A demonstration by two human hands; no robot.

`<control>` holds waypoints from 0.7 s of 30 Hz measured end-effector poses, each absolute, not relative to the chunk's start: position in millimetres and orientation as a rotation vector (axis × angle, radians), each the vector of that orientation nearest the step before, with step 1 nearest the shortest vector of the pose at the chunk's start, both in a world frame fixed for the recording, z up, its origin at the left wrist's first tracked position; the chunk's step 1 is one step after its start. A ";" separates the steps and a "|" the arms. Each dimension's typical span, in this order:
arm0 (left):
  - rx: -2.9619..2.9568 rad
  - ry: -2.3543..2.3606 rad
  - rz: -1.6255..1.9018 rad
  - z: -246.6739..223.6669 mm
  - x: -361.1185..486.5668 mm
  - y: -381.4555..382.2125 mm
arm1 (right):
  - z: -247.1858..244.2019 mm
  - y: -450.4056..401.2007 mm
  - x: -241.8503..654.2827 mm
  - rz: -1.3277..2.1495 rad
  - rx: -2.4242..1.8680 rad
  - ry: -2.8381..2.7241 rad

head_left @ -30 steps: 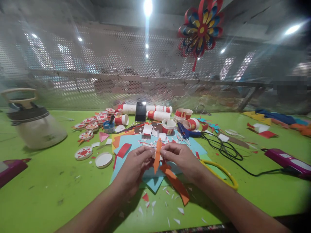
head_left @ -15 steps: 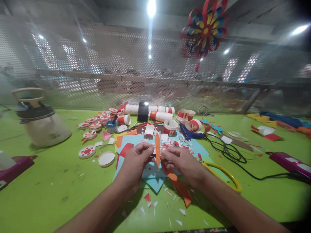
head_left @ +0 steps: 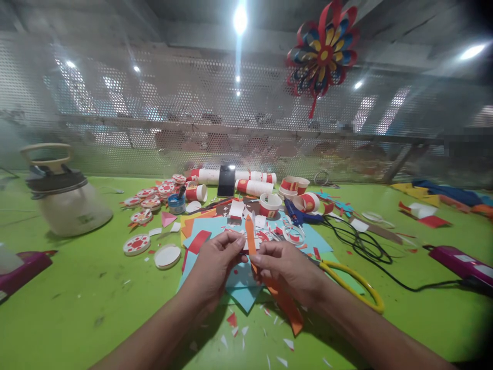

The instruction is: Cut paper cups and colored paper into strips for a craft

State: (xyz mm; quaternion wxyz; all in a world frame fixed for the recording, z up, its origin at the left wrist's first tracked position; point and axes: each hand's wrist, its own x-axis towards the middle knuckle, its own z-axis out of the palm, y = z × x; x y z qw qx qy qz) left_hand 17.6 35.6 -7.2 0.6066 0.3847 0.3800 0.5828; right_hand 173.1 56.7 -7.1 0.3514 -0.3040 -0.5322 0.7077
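A narrow orange paper strip [head_left: 251, 236] stands upright between my hands, its rounded tip pointing away from me. My right hand [head_left: 287, 264] pinches it low down between thumb and fingers. The fingers of my left hand [head_left: 219, 259] are closed in a pinch at the strip's left edge; what lies between those fingertips is hidden. A wider orange paper band [head_left: 287, 308] hangs below my right hand toward the table's front. Yellow-handled scissors [head_left: 372, 288] lie by my right wrist, their blades mostly covered. Blue paper sheets [head_left: 246, 298] are under my hands.
A blue glue gun [head_left: 302, 215] with a looped black cable lies to the right. Paper cups [head_left: 270, 204] and a phone [head_left: 226, 181] stand behind. Decorated discs [head_left: 137, 244] and a large jug [head_left: 73, 198] are on the left. Paper scraps [head_left: 231, 319] litter the green table.
My right hand has slid slightly down the orange strip, its thumb now lower on it. The strip leans a little more to the left. My left hand has barely moved.
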 end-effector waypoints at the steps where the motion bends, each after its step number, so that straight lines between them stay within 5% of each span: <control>1: 0.881 0.872 1.343 -7.0 17.7 35.6 | -7.0 56.6 173.0 1.834 -0.782 -1.382; 21: 0.804 0.852 1.347 -6.0 18.7 35.5 | -5.2 56.5 171.7 1.834 -0.782 -1.401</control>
